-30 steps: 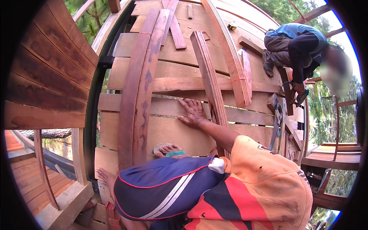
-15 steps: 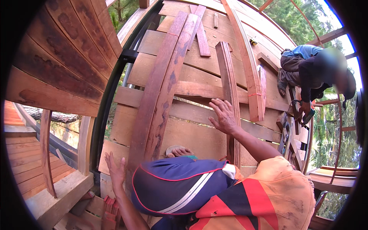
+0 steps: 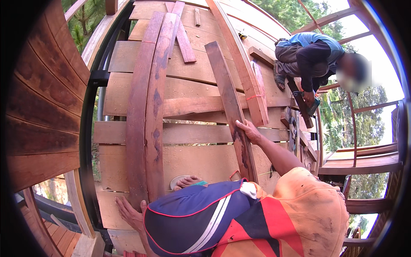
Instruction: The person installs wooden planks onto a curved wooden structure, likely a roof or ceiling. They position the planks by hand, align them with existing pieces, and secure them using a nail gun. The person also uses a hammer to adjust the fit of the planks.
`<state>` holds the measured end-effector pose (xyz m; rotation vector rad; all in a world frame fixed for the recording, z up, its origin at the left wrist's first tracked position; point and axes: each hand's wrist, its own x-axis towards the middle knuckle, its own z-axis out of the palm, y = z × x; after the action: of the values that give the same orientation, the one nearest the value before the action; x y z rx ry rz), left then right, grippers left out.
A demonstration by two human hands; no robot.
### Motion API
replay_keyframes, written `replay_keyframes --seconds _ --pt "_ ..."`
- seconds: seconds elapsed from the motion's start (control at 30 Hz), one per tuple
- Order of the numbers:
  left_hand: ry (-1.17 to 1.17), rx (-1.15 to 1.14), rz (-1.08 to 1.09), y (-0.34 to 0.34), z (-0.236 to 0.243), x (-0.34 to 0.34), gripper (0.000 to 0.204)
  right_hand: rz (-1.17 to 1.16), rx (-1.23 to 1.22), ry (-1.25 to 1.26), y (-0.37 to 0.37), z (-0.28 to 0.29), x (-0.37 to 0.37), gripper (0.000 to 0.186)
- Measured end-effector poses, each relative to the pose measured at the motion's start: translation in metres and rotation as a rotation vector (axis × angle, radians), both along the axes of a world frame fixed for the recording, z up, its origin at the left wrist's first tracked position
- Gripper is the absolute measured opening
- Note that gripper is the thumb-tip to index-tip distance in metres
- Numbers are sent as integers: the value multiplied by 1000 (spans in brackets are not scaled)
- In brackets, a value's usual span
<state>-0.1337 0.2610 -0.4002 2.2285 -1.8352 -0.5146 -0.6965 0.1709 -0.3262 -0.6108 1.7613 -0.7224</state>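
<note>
My right hand [image 3: 249, 130] grips the far-right edge of a long dark-stained wooden board [image 3: 231, 107], its thumb over the top. That board's wide face is turned up toward me, and its near end passes behind my orange sleeve. My left hand [image 3: 130, 213] holds nothing; its fingers are stretched out on the deck, with the thumb close to the near end of a reddish-brown plank [image 3: 138, 128]. Lying right alongside that plank is a second plank [image 3: 155, 120] with dark stains. My bare foot [image 3: 188, 182] rests between the planks and the board.
A taller stack of boards [image 3: 244, 64] tied with red string lies right of my board. Another person [image 3: 308, 64] crouches at the right, holding a power tool [image 3: 314, 107] against wood. Short offcuts [image 3: 185, 43] lie farther off. Dark metal framing [image 3: 91, 111] edges the deck's left side, with gaps beside it.
My right hand has come down from open above the board and closed on it. The board now shows its wide face instead of its narrow edge. My left hand has lowered to the deck.
</note>
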Motion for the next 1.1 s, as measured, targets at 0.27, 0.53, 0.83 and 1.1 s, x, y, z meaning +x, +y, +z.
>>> replay_keyframes --seconds 0.27,0.53,0.83,1.1 --pt "-51 -92 -8 -4 7 -2 80 39 214 863 11 -17 18 88" --pt "-52 -62 -22 -7 6 -5 74 205 77 703 18 -37 9 82" --pt "-18 -9 -13 -7 13 -3 76 222 -3 561 23 -48 106 62" --pt "-11 -41 5 -10 21 -10 75 255 -41 496 29 -56 97 60"
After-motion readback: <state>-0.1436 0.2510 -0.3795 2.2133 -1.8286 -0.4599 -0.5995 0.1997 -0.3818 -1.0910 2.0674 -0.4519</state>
